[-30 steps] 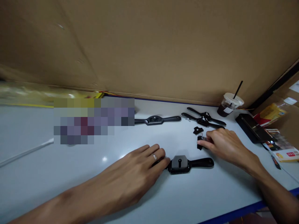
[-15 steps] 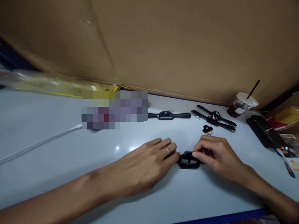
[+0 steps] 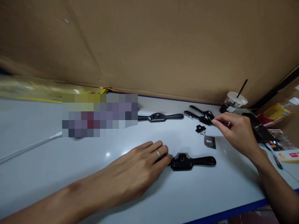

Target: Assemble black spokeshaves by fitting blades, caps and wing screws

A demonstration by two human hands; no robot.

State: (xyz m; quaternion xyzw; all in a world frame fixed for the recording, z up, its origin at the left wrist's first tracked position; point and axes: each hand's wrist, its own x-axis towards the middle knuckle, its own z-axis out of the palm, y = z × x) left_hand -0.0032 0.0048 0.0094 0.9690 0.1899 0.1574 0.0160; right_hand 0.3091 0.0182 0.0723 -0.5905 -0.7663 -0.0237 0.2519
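Note:
My left hand [image 3: 144, 169] is closed round the left handle of a black spokeshave [image 3: 182, 163] lying on the table in front of me; its body and right handle show. Its flat metal blade [image 3: 209, 142], with a keyhole slot, lies apart from it, farther back. Beside the blade are a black cap plate [image 3: 200, 128] and a small screw [image 3: 203, 134]. My right hand [image 3: 235, 130] reaches farther back, thumb and finger pinched at the right handle of the nearer of two black spokeshaves [image 3: 205, 119]. The palm hides the handles' right ends.
Another spokeshave [image 3: 158, 117] lies at the back middle, beside a blurred-out patch [image 3: 100, 115]. A lidded drink cup [image 3: 233, 102] with a straw stands back right, near a dark case [image 3: 255, 127]. A white cable [image 3: 30, 146] crosses the left; cardboard [image 3: 163, 46] rises behind.
My right hand has left the front spokeshave and moved back and right to the paired spokeshaves. The blade now shows on the table. My left hand keeps its hold; the view has shifted slightly right.

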